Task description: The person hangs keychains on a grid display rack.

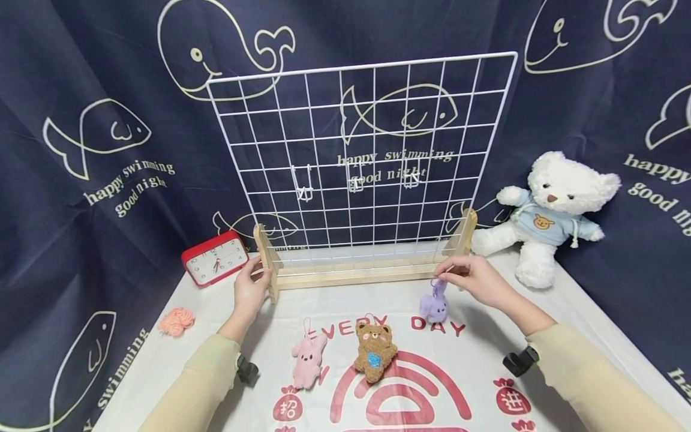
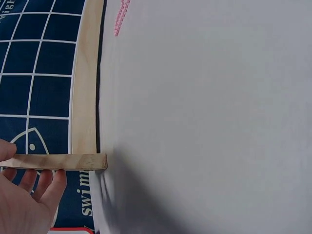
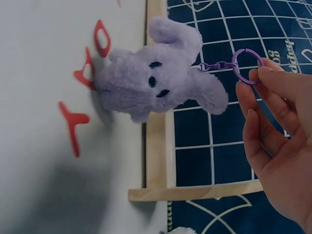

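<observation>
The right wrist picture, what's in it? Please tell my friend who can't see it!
A right hand pinches the purple ring of a fluffy purple toy. Behind are a white grid and its wooden stand. Red letters mark the white tabletop.

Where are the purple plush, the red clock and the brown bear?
Purple plush (image 3: 144,74): right wrist view, on its face.
Red clock (image 1: 217,263): head view, on its dial.
Brown bear (image 1: 374,358): head view, on its blue patch.

I hold both arms (image 1: 197,372) out toward the far side; my left grip (image 1: 251,291) clasps, thumb (image 2: 7,150) opposing fingers (image 2: 44,184); my right grip (image 1: 480,279) pinches.
</observation>
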A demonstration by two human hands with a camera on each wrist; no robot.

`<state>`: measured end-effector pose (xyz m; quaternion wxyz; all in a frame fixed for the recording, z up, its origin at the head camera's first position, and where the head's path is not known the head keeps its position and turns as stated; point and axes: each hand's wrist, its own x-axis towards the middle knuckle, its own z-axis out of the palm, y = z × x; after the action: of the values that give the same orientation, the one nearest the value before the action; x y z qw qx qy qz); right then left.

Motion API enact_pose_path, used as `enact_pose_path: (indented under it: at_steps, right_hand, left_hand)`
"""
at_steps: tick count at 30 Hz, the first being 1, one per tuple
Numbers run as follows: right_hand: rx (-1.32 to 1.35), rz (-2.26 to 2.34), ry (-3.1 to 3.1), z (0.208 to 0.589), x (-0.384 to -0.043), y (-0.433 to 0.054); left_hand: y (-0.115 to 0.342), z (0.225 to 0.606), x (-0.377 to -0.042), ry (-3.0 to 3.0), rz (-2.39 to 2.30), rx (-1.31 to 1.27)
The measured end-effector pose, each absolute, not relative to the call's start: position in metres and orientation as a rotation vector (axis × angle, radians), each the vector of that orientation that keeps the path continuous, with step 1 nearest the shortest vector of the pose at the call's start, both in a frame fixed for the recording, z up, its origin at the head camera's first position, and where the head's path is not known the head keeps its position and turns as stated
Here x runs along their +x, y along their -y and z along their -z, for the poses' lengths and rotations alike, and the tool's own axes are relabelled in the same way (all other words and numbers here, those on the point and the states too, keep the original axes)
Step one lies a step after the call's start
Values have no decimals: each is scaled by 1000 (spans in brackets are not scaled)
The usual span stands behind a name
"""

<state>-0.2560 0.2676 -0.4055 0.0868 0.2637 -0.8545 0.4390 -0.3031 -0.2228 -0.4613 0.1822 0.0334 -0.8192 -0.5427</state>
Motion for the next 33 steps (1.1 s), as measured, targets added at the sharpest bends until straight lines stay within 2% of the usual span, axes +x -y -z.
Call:
enact_pose_path:
  at_steps: [19, 33]
  right_hand:
    - [652, -1227, 2403, 359, -274, -252]
    - [653, -1182, 2344, 324, -279, -242]
  left_hand:
    - [224, 461, -303, 2343, 1534, 99]
    - [225, 462, -303, 2318, 1522, 76]
